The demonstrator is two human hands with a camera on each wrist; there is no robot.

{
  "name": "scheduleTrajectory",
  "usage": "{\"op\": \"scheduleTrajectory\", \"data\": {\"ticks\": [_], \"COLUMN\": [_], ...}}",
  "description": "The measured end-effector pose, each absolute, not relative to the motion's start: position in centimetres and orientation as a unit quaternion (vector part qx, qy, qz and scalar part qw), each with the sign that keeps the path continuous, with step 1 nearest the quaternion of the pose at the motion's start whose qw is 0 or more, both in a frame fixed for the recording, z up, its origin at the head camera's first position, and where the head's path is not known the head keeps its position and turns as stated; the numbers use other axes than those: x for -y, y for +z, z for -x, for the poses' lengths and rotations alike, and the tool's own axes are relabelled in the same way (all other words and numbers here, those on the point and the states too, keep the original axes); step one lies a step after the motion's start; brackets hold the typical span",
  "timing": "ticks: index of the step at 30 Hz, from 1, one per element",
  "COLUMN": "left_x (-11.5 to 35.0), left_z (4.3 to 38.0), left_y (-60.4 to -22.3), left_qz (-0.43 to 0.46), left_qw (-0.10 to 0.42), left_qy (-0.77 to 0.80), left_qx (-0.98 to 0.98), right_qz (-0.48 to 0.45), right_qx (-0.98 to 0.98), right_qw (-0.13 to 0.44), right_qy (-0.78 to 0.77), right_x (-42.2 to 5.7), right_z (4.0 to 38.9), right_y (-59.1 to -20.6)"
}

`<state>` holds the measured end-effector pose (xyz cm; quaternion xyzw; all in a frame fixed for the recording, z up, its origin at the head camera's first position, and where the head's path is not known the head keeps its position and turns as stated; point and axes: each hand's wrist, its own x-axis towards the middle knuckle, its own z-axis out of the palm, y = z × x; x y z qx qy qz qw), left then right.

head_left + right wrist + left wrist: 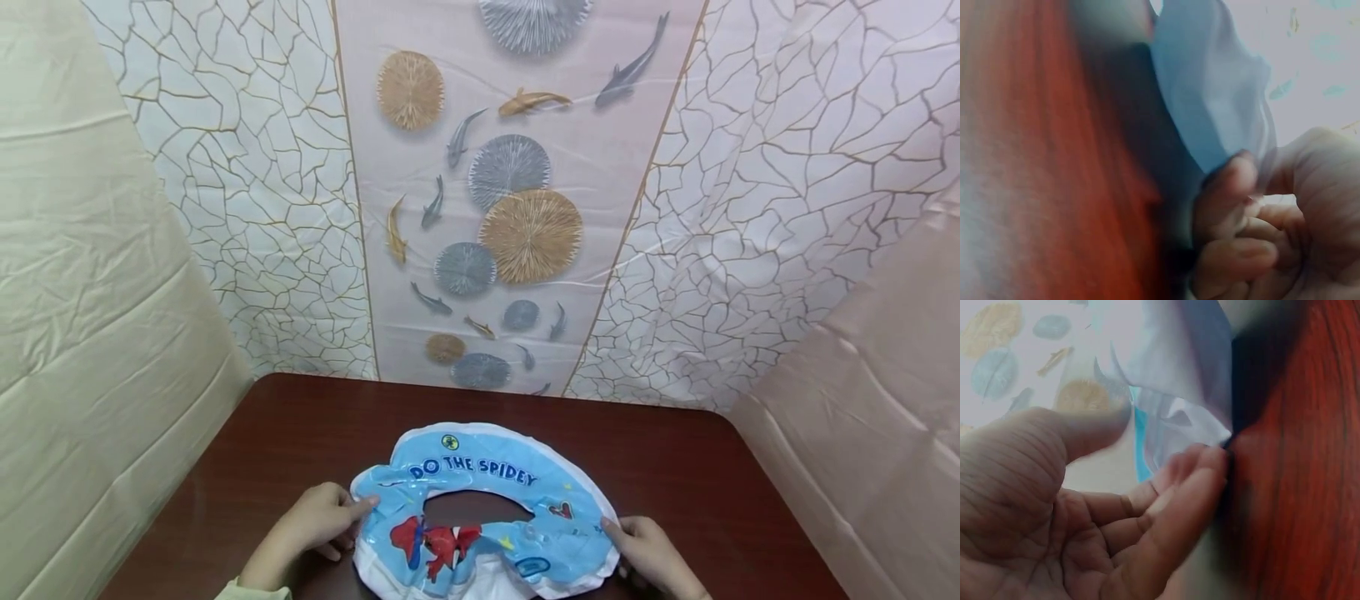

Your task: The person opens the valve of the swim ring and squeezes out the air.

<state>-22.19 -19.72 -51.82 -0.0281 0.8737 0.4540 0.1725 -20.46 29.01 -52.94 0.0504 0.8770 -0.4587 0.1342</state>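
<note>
A light-blue inflatable swim ring (472,437) with a white edge lies toward the front of the table, soft and wrinkled. It carries the printed words "DO THE SPIDEY" and a red figure near its front. At its left side my left hand (322,518) grips the edge, thumb on top and fingers below. My right hand (647,546) pinches the opposite edge between thumb and fingers. The left wrist view has the ring's white underside (1172,350) beyond the curled fingers. In the right wrist view, fingertips (1244,172) press the pale vinyl edge.
The dark red-brown table (300,433) extends behind and to both sides of the ring. A patterned cloth backdrop (480,333) with fish and round motifs hangs at its far edge. Beige cloth hangs on the left (97,333) and on the right (862,417).
</note>
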Motion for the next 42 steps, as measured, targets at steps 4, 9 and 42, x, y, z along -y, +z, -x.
{"op": "scheduleTrajectory", "data": {"ticks": [4,9,42], "left_x": [19.6,19.8,20.5], "left_z": [21.9,21.5,20.1], "left_y": [-51.7,-51.8,-52.0], "left_qz": [-0.004,-0.047,0.007], "left_qw": [0.188,0.200,0.217], "left_qy": [0.451,0.508,0.518], "left_qx": [-0.873,-0.836,-0.827], "right_qz": [-0.068,-0.108,-0.081], "right_qx": [-0.886,-0.887,-0.832], "right_qw": [0.094,0.053,0.198], "right_qy": [-0.449,-0.445,-0.513], "right_x": [-28.3,-27.6,-29.2], "right_z": [20.2,20.0,18.9], "right_y": [-53.5,-54.2,-52.9]}}
